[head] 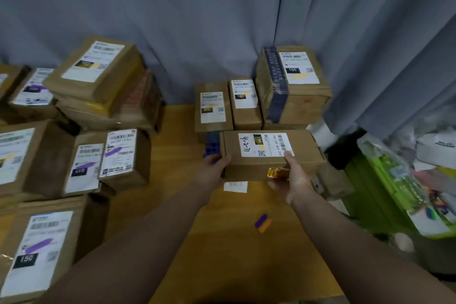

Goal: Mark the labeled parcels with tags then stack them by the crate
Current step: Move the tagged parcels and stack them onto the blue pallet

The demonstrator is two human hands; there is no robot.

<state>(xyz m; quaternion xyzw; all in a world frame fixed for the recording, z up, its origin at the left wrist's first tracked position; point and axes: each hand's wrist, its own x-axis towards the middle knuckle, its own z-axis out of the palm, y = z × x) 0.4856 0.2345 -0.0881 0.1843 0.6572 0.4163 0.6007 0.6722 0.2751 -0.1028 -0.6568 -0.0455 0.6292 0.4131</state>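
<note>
Left grip [214, 166] curls round one end of the labeled parcel [251, 168], right grip [293, 177] round the other, with a small yellow item [276, 172] in the same grip. Parcel is over the far tabletop [222, 242], just beside a blue crate [211, 147], purple and orange tags [262, 223] lying nearer.

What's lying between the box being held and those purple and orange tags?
A small white paper slip, close to the held parcel; otherwise bare wooden table up to the tags, in the head view.
</note>
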